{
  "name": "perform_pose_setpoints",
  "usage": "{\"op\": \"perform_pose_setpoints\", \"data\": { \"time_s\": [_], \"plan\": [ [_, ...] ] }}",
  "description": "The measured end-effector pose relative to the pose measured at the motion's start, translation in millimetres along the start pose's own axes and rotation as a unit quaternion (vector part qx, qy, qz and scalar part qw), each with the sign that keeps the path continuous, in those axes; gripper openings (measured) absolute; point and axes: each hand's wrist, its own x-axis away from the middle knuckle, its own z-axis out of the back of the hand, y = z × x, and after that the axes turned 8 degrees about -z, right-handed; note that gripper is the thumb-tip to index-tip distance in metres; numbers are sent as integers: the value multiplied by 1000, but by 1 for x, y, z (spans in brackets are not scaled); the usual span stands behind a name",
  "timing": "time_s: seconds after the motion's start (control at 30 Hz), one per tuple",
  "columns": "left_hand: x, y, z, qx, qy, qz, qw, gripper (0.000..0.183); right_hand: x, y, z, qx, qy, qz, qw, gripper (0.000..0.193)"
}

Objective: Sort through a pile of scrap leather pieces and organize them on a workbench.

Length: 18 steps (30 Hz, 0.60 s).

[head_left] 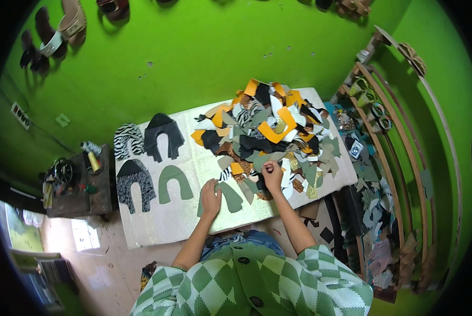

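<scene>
Left hand [210,199] flat, palm down, fingers spread loosely, pressing on a green cut piece [226,196] at the near edge of the table [162,224]; forearm reaching straight up from the lower edge; nothing gripped. Right hand [271,174] further forward, curled shut, fingertips pinching something small at the near rim of the heap [270,131]; exactly which scrap, too small to tell; right forearm angled in from the lower right, green checked sleeve pushed back.

Green piece arch-shaped, lying flat, partly under the left palm, just left of the heap. Heap a jumble of orange, black, white, olive and animal-print cutouts on the table's right half. Sorted stacks on the left half, well apart from the hands: zebra stack [128,139], black stack [163,136], grey speckled stack [134,184], olive stack [173,183], all the same arch shape.

Small white rectangular plate [21,115] on the green wall at far left; pale green square tag [62,120] beside it.
</scene>
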Motion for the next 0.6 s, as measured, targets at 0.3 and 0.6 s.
{"op": "perform_pose_setpoints", "data": {
  "time_s": [0.3,0.6],
  "plan": [
    [-5,-33,16,217,-47,157,962,25,54,-18,-87,-274,-275,-205,899,52],
    [-11,-58,8,386,-33,153,909,23,57,-16,-116,-280,-397,-235,842,63]
  ]
}}
